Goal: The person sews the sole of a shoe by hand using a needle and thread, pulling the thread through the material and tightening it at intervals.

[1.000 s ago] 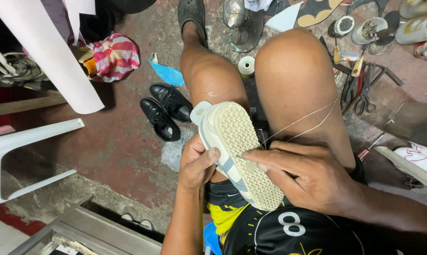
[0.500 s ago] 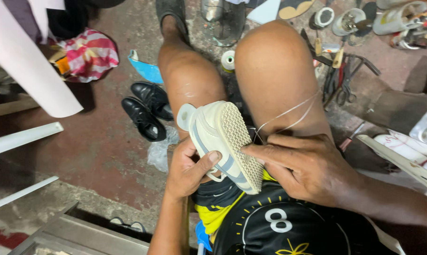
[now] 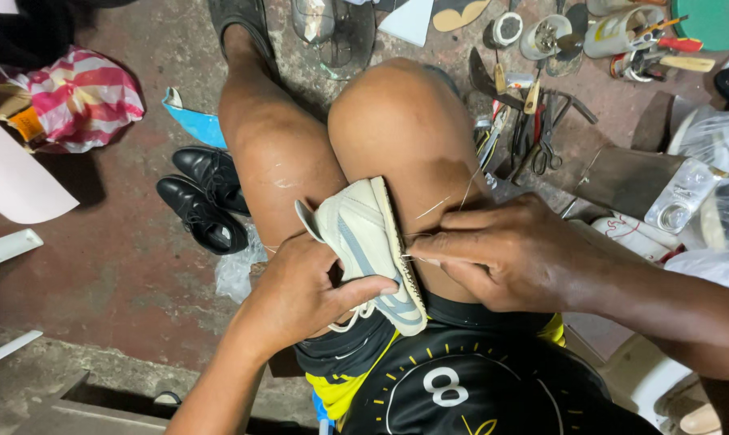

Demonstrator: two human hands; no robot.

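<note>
At the far left a striped red-and-white bag [image 3: 82,97] lies on the reddish floor [image 3: 99,274], with a pale blue scrap [image 3: 194,122] to its right. Nearer sits a pair of black dress shoes [image 3: 205,197], side by side just left of the person's bare thigh. The left hand [image 3: 300,294] is closed around the upper of a cream sneaker with grey stripes [image 3: 364,242], thumb across its side and fingers tucked inside the opening. The sneaker rests on edge between the two thighs, toe pointing far, sole facing right. The right hand [image 3: 517,254] touches the sole edge, its fingertips pinched shut on something thin at the seam; whether that is a needle cannot be told. A fine pale thread [image 3: 441,205] runs from there across the right knee. Farther right, on the floor, lie scissors and pliers [image 3: 538,133], rolls of tape [image 3: 508,28] and a tin of tools [image 3: 622,32]
</note>
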